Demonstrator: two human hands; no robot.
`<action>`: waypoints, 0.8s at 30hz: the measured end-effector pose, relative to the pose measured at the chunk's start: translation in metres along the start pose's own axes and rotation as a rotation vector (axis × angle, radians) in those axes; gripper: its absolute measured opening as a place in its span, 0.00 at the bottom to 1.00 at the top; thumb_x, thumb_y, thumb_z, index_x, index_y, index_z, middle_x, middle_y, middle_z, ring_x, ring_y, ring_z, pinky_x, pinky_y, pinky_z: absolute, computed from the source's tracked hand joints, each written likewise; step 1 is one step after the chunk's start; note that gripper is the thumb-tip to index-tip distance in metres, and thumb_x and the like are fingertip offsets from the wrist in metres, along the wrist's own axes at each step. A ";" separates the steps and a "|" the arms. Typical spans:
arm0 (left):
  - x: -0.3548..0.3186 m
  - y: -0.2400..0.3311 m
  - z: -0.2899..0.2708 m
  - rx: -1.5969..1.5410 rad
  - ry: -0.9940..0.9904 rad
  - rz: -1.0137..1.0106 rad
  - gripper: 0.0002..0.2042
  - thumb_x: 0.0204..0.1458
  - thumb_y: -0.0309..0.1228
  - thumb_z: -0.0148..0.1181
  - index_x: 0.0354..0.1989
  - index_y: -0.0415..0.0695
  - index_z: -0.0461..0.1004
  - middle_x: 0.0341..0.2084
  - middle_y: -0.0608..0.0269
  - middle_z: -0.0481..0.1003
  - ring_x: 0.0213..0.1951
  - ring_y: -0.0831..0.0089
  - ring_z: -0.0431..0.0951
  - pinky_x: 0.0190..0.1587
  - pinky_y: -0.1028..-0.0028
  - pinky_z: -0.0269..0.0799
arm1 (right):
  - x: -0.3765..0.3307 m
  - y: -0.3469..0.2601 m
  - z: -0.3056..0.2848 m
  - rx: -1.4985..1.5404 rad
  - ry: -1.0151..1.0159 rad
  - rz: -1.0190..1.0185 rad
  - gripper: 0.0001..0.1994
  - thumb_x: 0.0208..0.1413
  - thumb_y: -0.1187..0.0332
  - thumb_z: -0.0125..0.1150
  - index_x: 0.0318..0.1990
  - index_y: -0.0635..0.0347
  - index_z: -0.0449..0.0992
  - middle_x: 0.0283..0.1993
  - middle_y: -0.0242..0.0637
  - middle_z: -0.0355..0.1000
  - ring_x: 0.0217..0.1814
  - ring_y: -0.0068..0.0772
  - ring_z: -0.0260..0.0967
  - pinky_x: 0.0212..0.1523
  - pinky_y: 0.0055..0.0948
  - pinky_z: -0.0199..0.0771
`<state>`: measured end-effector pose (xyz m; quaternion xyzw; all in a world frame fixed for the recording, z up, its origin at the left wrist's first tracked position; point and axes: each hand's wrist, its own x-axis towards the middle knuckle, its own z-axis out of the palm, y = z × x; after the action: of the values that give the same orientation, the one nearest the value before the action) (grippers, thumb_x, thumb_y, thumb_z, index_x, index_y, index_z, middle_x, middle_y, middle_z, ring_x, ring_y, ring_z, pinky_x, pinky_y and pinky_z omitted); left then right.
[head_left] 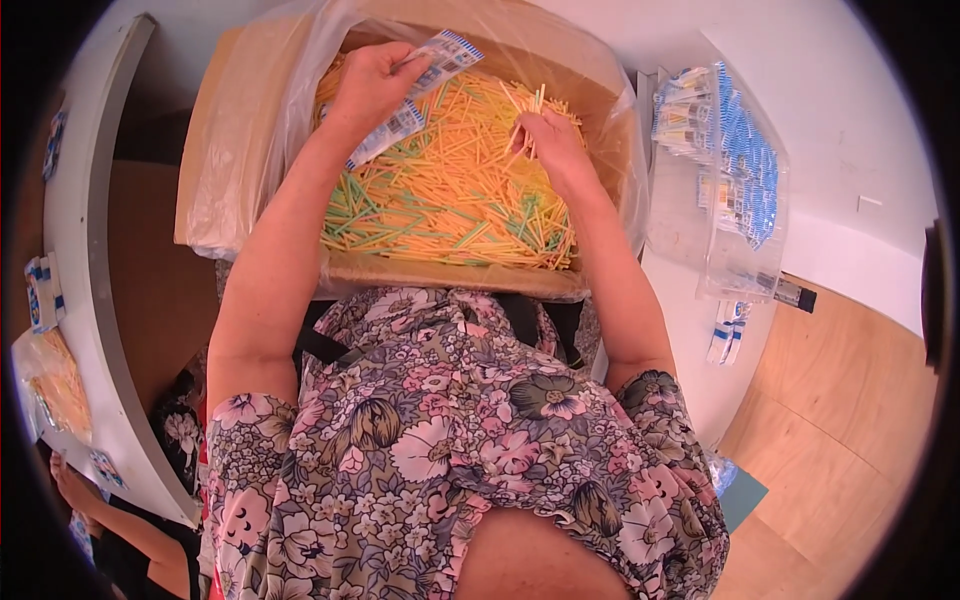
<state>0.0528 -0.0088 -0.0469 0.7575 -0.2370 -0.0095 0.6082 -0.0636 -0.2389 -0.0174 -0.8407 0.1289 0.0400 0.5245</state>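
Note:
My left hand [372, 82] pinches a small clear packet [447, 58] with blue-and-white striped ends, above the far left of a large cardboard box [450, 272]. Below that hand is a second packet [392, 132] of the same kind; whether the hand also touches it I cannot tell. Thin yellow, orange and green sticks [450, 180] fill the box in a loose heap. At the box's right side, my right hand [550, 140] has its fingers closed around a few pale yellow sticks [530, 100], whose ends point up and away from me.
Clear plastic lining [270, 120] drapes over the box's rim. To the right, a clear bin [690, 225] holds many striped packets [748, 150], with a loose packet [728, 332] nearby. Another person's arm [130, 525] reaches to a white table [100, 250] at left, where a bag of sticks [55, 385] lies.

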 end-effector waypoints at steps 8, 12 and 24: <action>0.000 0.017 0.000 -0.074 -0.053 -0.118 0.08 0.55 0.30 0.56 0.33 0.36 0.76 0.20 0.78 0.70 0.25 0.90 0.62 0.26 0.83 0.60 | 0.049 0.013 0.002 0.769 -0.034 0.471 0.07 0.55 0.70 0.51 0.30 0.65 0.69 0.25 0.40 0.69 0.26 0.36 0.71 0.22 0.32 0.68; 0.002 0.016 0.001 -0.008 -0.084 -0.112 0.09 0.55 0.30 0.56 0.34 0.37 0.76 0.21 0.78 0.70 0.25 0.90 0.62 0.27 0.83 0.61 | 0.065 0.020 -0.004 0.780 0.001 0.505 0.06 0.55 0.70 0.52 0.32 0.65 0.69 0.25 0.40 0.69 0.24 0.35 0.69 0.21 0.31 0.66; 0.002 0.018 0.003 -0.028 -0.129 -0.088 0.09 0.55 0.31 0.56 0.35 0.37 0.76 0.23 0.76 0.72 0.27 0.88 0.64 0.30 0.82 0.63 | 0.066 0.001 0.017 -0.024 -0.053 0.170 0.11 0.54 0.66 0.50 0.28 0.67 0.70 0.24 0.44 0.71 0.25 0.38 0.70 0.27 0.36 0.70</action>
<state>0.0475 -0.0148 -0.0303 0.7564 -0.2419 -0.0884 0.6012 0.0007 -0.2359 -0.0394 -0.8317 0.1853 0.1082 0.5121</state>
